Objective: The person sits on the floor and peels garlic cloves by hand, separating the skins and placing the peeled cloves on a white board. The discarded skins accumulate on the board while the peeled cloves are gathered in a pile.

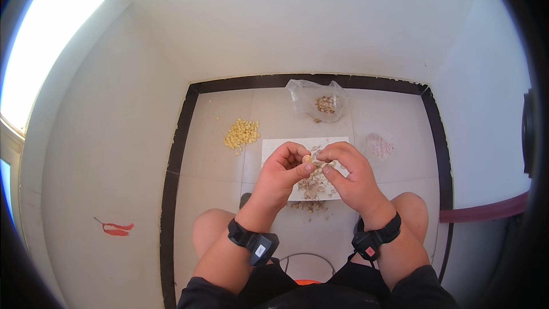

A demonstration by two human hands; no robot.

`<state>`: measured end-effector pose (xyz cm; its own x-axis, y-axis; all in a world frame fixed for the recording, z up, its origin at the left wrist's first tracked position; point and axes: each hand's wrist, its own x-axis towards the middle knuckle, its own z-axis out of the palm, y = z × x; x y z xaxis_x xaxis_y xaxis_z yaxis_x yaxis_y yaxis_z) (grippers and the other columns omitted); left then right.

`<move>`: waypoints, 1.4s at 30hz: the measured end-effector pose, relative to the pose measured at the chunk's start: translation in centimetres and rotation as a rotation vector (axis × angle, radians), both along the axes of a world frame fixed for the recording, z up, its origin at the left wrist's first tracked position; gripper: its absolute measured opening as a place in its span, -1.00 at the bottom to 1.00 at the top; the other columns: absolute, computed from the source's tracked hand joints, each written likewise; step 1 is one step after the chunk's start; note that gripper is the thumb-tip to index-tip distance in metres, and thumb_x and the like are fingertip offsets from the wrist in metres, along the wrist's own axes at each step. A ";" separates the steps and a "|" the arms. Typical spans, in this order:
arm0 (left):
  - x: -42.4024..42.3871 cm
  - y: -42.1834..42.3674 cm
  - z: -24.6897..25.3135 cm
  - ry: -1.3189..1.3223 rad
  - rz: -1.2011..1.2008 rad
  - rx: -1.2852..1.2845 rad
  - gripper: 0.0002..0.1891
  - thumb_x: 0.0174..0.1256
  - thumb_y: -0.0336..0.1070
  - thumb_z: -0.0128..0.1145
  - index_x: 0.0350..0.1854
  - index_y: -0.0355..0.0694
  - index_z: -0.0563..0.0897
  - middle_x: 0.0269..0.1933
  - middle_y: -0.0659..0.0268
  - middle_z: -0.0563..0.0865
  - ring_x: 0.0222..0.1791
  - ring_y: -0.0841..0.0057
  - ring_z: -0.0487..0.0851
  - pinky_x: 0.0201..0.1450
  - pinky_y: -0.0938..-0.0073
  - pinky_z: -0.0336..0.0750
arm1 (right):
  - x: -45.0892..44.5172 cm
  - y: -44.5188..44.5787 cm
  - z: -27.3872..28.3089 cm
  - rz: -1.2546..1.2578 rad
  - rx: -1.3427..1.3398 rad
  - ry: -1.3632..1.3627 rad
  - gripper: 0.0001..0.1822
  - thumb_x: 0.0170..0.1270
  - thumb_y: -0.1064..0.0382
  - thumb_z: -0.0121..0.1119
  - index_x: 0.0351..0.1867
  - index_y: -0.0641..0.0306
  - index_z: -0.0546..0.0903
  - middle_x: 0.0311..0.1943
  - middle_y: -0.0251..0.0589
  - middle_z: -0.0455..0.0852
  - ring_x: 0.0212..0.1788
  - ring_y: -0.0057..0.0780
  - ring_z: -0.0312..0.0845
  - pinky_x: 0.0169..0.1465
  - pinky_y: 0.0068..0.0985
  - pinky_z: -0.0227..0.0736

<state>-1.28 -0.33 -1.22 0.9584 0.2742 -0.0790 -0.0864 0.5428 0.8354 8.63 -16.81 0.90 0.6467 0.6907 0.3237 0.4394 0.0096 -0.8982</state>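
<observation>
My left hand point(286, 171) holds a small yellowish clove point(308, 159), apparently garlic, between thumb and fingers. Just to its right is my right hand point(352, 175), thumb apart from the bent fingers, with nothing plainly held. Both hands are above a white paper sheet point(274, 143) on the floor. Papery brown skins point(315, 184) lie scattered over the sheet, and more scraps point(311, 206) have collected at its near edge. Beyond my left hand is a heap of peeled yellow cloves point(242, 133) on the tiles.
A clear plastic bag point(300, 94) with brownish unpeeled cloves point(327, 105) lies near the far wall. To the right is a crumpled clear bag with red print point(379, 148). Dark skirting point(171, 150) borders the tiled floor, and my knees point(216, 227) flank the work area.
</observation>
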 end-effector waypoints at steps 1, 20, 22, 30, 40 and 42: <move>0.0 -0.1 0.1 0.010 -0.001 0.045 -0.77 0.34 -0.47 0.37 -0.05 -0.23 0.59 -0.22 0.44 0.67 -0.23 0.70 0.62 -0.10 0.64 0.53 | 0.1 0.0 -0.1 0.005 0.013 0.060 -0.85 0.27 0.40 0.25 -0.14 0.33 0.66 -0.16 -0.12 0.67 -0.10 -0.26 0.63 0.04 -0.40 0.52; -0.4 -1.3 1.4 0.121 0.199 1.072 -0.82 0.18 -0.50 0.40 -0.22 -0.25 0.65 -0.27 0.39 0.66 -0.29 0.65 0.60 -0.23 0.57 0.53 | 0.1 0.7 -1.4 0.010 -0.031 0.173 -0.84 0.20 0.37 0.38 -0.27 0.33 0.61 -0.31 -0.20 0.66 -0.24 -0.37 0.58 -0.07 -0.45 0.49; -0.4 -1.3 1.7 0.093 0.195 1.137 -0.83 0.20 -0.51 0.39 -0.21 -0.26 0.65 -0.26 0.38 0.67 -0.28 0.64 0.60 -0.21 0.57 0.54 | 0.2 0.6 -1.4 0.030 -0.042 0.158 -0.83 0.20 0.35 0.39 -0.28 0.32 0.60 -0.31 -0.22 0.66 -0.23 -0.40 0.56 -0.05 -0.45 0.49; -0.2 -0.9 -0.3 0.148 0.061 0.589 -0.82 0.30 -0.54 0.32 -0.08 -0.29 0.69 -0.17 0.31 0.66 -0.20 0.56 0.66 -0.07 0.49 0.61 | 1.7 0.4 -2.3 0.124 -0.029 0.360 -0.84 0.30 0.37 0.36 -0.27 0.28 0.56 -0.28 -0.35 0.61 -0.19 -0.57 0.52 0.01 -0.50 0.49; -0.8 -0.6 0.5 0.090 0.096 0.906 -0.84 0.30 -0.54 0.33 -0.13 -0.28 0.63 -0.17 0.35 0.65 -0.15 0.61 0.67 -0.01 0.53 0.59 | 1.2 0.6 -1.2 0.146 -0.116 0.182 -0.86 0.24 0.39 0.29 -0.31 0.31 0.53 -0.35 -0.19 0.58 -0.25 -0.35 0.53 -0.10 -0.41 0.48; -0.7 -0.5 0.5 0.081 0.105 0.930 -0.84 0.30 -0.54 0.32 -0.15 -0.28 0.62 -0.17 0.35 0.64 -0.15 0.60 0.67 -0.01 0.52 0.60 | 0.8 0.8 -1.0 0.122 -0.113 0.147 -0.86 0.25 0.40 0.28 -0.31 0.32 0.52 -0.35 -0.16 0.58 -0.24 -0.31 0.53 -0.11 -0.39 0.48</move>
<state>-2.03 -0.87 -0.68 0.9265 0.3454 0.1493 -0.0191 -0.3531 0.9354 9.44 -15.98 -0.13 0.5905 0.7933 0.1482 0.3057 -0.0499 -0.9508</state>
